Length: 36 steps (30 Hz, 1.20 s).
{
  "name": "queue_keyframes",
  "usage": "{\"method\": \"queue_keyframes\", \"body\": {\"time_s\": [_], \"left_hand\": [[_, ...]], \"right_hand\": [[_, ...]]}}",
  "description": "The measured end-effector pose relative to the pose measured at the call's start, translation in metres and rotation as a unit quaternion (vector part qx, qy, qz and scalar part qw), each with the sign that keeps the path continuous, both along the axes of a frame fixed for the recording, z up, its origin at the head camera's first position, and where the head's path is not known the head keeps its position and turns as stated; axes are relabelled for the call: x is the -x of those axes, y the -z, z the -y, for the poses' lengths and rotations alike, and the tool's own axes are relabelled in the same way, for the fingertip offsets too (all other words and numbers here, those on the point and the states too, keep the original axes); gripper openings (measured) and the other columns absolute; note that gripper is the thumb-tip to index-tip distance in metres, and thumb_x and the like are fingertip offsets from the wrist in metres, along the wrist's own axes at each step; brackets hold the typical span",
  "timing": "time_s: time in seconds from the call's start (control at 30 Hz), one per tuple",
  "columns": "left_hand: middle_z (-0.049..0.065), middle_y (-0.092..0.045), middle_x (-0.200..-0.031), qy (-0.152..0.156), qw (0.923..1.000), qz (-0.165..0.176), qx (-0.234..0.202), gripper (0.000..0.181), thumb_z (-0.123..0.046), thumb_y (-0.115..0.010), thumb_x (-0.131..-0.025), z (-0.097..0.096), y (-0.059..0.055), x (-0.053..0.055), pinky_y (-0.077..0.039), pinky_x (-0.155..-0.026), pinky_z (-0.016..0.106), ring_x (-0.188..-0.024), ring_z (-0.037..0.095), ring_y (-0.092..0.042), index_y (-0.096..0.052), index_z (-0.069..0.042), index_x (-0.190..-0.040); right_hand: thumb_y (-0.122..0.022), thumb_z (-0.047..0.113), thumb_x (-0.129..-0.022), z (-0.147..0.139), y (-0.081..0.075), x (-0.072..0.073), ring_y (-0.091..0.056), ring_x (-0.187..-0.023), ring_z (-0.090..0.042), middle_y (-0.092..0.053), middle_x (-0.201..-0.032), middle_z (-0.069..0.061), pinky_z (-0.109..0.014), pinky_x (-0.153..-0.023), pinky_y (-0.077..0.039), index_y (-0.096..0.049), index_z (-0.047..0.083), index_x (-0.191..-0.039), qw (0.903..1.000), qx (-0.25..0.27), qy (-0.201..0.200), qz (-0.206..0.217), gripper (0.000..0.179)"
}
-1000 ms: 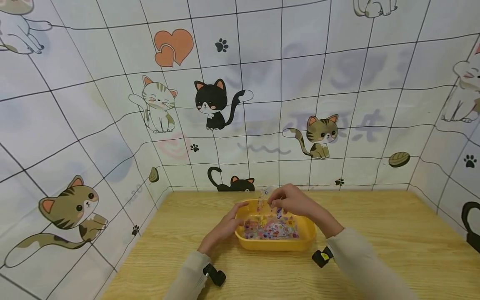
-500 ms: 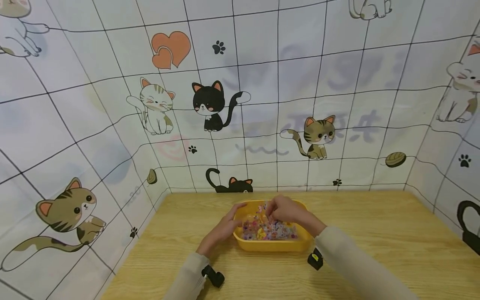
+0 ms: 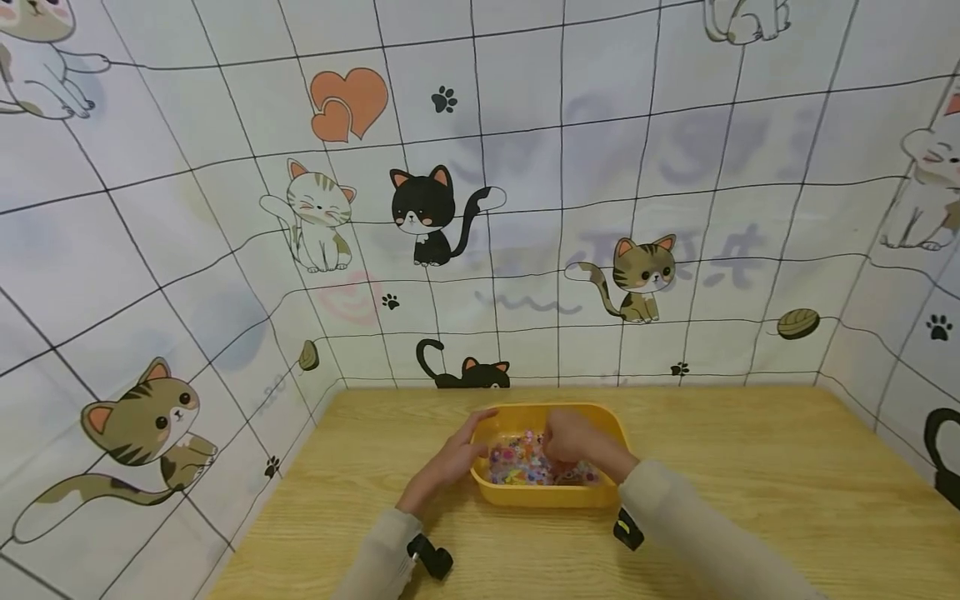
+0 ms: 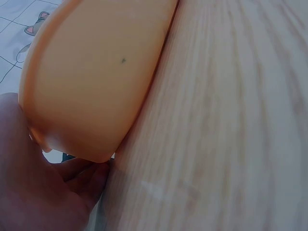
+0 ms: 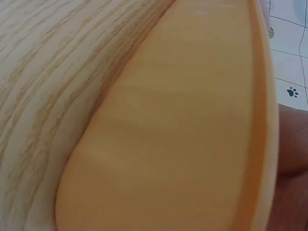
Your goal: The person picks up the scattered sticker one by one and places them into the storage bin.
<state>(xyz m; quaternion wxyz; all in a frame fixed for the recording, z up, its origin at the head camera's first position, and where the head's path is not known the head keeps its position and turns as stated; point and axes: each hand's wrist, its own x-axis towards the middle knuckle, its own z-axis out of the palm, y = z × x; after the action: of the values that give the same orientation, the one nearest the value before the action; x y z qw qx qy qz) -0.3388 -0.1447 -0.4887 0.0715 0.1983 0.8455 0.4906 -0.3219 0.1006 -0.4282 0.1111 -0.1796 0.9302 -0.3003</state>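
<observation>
A yellow plastic basin (image 3: 551, 497) stands on the table, with a layer of small colourful pieces (image 3: 517, 462), some clear and shiny, in its bottom. My left hand (image 3: 453, 454) holds the basin's left end, thumb at the rim. In the left wrist view the fingers of that left hand (image 4: 43, 192) reach around the outer wall at the far corner. My right hand (image 3: 573, 437) is down inside the basin, knuckles up, over the pieces. Its fingertips are hidden, and I cannot tell whether they pinch anything. The right wrist view shows mostly the basin's outer wall (image 5: 168, 120).
Light wood-grain tabletop (image 3: 712, 483) surrounds the basin. Behind and at both sides hangs a white sheet (image 3: 525, 167) printed with grid lines and cartoon cats. Black wrist cameras sit at both cuffs, the right one (image 3: 628, 530) close to the basin's front right corner.
My right hand has gone from above the basin, with clear colourful pieces at its fingers, down into the contents. Pieces hanging below it earlier now lie in the basin. The left hand stays put.
</observation>
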Motion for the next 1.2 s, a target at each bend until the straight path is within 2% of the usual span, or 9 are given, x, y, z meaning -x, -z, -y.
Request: {"method": "queue_keyframes", "body": {"time_s": [0.07,0.33,0.57,0.73,0.9,1.0,1.1,1.2], "left_hand": [[0.014,-0.029,-0.169,0.0,1.0,0.001,0.001,0.068,-0.01,-0.049,-0.094,0.0,0.0,-0.001,-0.027,-0.12,0.064,-0.156,0.041,-0.026,-0.036,-0.024,-0.159],[0.014,-0.029,-0.169,-0.001,1.0,0.003,0.001,0.068,-0.011,-0.05,-0.093,-0.001,-0.001,-0.001,-0.024,-0.122,0.065,-0.156,0.041,-0.025,-0.037,-0.024,-0.159],[0.015,-0.03,-0.169,0.001,1.0,0.003,-0.001,0.068,-0.011,-0.051,-0.093,-0.001,-0.001,0.002,-0.025,-0.121,0.065,-0.155,0.042,-0.027,-0.037,-0.024,-0.159],[0.015,-0.03,-0.169,-0.003,1.0,0.0,0.004,0.069,-0.012,-0.051,-0.092,0.0,0.0,0.002,-0.024,-0.121,0.066,-0.155,0.042,-0.028,-0.038,-0.024,-0.158],[0.015,-0.03,-0.169,-0.003,1.0,0.003,0.006,0.07,-0.012,-0.051,-0.091,-0.001,0.0,0.001,-0.023,-0.121,0.066,-0.156,0.042,-0.027,-0.038,-0.026,-0.158],[0.014,-0.029,-0.169,-0.003,1.0,0.005,0.005,0.07,-0.011,-0.051,-0.091,-0.001,0.0,0.0,-0.023,-0.122,0.067,-0.156,0.042,-0.026,-0.038,-0.027,-0.158],[0.013,-0.029,-0.17,-0.002,1.0,0.003,0.003,0.069,-0.01,-0.05,-0.092,-0.001,0.0,0.001,-0.023,-0.122,0.066,-0.156,0.041,-0.026,-0.037,-0.025,-0.159],[0.013,-0.028,-0.17,0.001,1.0,0.003,-0.001,0.07,-0.01,-0.049,-0.093,-0.001,-0.001,-0.001,-0.024,-0.121,0.066,-0.156,0.042,-0.025,-0.036,-0.024,-0.16]], "right_hand": [[-0.057,-0.009,-0.087,0.001,0.002,0.0,-0.015,-0.047,-0.01,-0.027,-0.046,0.006,-0.027,-0.045,-0.018,-0.042,0.016,-0.047,1.0,-0.002,-0.004,-0.009,0.049],[-0.058,-0.011,-0.081,0.001,0.009,0.0,-0.015,-0.048,-0.011,-0.024,-0.047,0.007,-0.028,-0.046,-0.016,-0.04,0.017,-0.048,0.9996,-0.016,0.008,-0.021,0.048],[-0.069,0.003,-0.09,0.001,0.011,0.003,-0.024,-0.045,-0.01,-0.029,-0.048,0.006,-0.026,-0.046,-0.023,-0.042,0.017,-0.051,0.9992,-0.021,0.031,-0.01,0.049],[-0.073,0.011,-0.091,-0.002,0.002,0.002,-0.024,-0.048,-0.01,-0.031,-0.05,0.006,-0.026,-0.048,-0.024,-0.044,0.016,-0.054,0.9993,-0.001,0.035,-0.013,0.047],[-0.069,0.013,-0.094,-0.014,-0.012,-0.001,-0.025,-0.047,-0.009,-0.032,-0.05,0.006,-0.026,-0.05,-0.026,-0.047,0.017,-0.054,0.9982,-0.001,0.014,-0.057,0.045],[-0.068,0.014,-0.095,-0.026,-0.021,-0.002,-0.032,-0.046,-0.008,-0.043,-0.051,0.006,-0.026,-0.053,-0.031,-0.056,0.017,-0.058,0.9961,-0.006,0.012,-0.087,0.039],[-0.068,0.015,-0.096,-0.041,-0.03,-0.003,-0.04,-0.047,-0.008,-0.056,-0.057,0.003,-0.027,-0.054,-0.037,-0.067,0.013,-0.068,0.9943,0.0,0.007,-0.106,0.027],[-0.067,0.017,-0.096,-0.057,-0.039,-0.004,-0.042,-0.048,-0.009,-0.058,-0.059,0.001,-0.028,-0.053,-0.037,-0.072,0.01,-0.076,0.9927,0.005,0.006,-0.12,0.021]]}}
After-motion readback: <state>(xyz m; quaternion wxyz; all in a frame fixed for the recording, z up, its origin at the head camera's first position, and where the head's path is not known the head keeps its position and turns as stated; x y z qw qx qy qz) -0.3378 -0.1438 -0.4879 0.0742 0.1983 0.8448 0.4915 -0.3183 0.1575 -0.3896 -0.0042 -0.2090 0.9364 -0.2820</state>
